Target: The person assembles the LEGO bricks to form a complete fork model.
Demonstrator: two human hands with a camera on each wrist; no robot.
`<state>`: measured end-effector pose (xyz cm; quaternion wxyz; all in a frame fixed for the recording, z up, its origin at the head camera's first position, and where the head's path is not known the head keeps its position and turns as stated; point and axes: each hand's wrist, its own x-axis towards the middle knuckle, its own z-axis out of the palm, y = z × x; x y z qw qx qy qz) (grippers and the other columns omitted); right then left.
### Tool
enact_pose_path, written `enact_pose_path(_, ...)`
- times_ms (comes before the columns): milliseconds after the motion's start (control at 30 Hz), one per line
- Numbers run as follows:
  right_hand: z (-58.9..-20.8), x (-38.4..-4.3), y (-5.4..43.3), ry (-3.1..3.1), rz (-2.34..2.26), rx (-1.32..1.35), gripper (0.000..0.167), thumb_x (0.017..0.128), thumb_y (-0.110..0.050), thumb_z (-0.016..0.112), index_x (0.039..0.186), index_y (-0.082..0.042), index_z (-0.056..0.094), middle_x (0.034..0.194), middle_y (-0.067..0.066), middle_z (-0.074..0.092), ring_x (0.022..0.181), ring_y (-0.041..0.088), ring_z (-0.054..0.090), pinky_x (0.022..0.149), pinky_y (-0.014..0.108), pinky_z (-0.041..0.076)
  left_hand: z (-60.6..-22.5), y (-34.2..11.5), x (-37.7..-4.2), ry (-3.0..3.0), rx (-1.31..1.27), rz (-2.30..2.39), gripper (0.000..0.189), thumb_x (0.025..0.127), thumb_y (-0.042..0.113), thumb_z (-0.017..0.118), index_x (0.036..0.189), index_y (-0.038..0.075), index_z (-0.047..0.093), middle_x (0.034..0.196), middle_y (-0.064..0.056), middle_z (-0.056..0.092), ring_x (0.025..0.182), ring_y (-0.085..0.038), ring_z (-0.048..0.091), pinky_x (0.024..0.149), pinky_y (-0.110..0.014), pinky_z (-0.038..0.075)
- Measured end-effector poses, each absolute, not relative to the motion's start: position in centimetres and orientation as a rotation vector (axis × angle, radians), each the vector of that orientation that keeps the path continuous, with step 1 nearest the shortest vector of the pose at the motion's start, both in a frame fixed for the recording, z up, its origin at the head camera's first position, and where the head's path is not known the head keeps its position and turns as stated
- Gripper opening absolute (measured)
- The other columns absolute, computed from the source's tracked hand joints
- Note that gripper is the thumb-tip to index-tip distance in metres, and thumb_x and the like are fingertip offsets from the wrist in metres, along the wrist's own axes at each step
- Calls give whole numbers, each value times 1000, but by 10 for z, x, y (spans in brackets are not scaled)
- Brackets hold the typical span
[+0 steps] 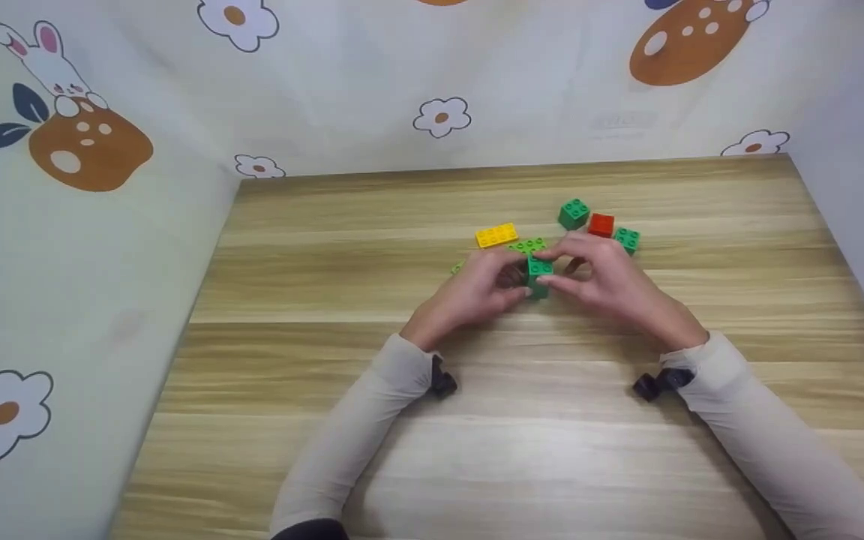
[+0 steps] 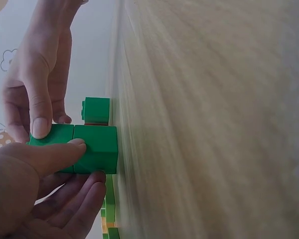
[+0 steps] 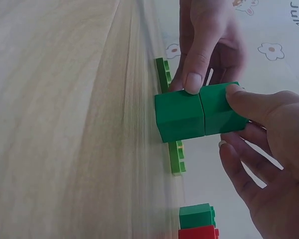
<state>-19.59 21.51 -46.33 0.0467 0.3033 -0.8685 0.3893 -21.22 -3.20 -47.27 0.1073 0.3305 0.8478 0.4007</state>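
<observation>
Two green toy bricks form an upright stack near the middle of the tabletop in the head view. My right hand (image 1: 604,274) pinches the upper green brick (image 1: 540,268) between thumb and fingers. Lower down, my left hand (image 1: 481,289) grips the lower green brick (image 2: 95,154), its thumb lying close to the seam. Only a thin line shows between the two bricks in both wrist views. Just behind the stack lies a flat light green brick (image 1: 528,245), partly covered by the hands.
Beyond the hands lie a flat yellow brick (image 1: 496,235), a green brick (image 1: 574,214), a red brick (image 1: 601,225) and another green brick (image 1: 627,240). A light green piece (image 1: 457,268) peeks out beside the left hand. Printed cloth walls (image 1: 342,97) border the wooden table (image 1: 312,285).
</observation>
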Motion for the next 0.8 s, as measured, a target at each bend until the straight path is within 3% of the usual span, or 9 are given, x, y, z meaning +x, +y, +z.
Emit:
enact_pose_path(167,-461,-195,214,-2662,1198,930,34,92,-19,89,124,-16,80,119,1,79,102,20,74,86,37,68,-472,-31,-212,2494,947,1176,44,100,12,78,143,9,68,129,-6,77,114,-20,75,106,-31,61)
enact_pose_path(600,-468,-195,214,-2651,1234,912,35,90,-18,90,122,-14,76,111,0,72,101,16,70,89,24,65,-473,-30,-211,2476,934,1209,41,99,9,78,139,6,70,126,-7,78,108,-17,77,101,-30,64)
enact_pose_path(800,-469,-198,216,-2655,1280,904,35,91,-24,90,123,-17,77,112,-3,72,102,15,69,89,30,66,-472,-30,-211,2475,906,1199,39,99,11,79,137,5,71,124,-7,78,105,-15,77,99,-32,64)
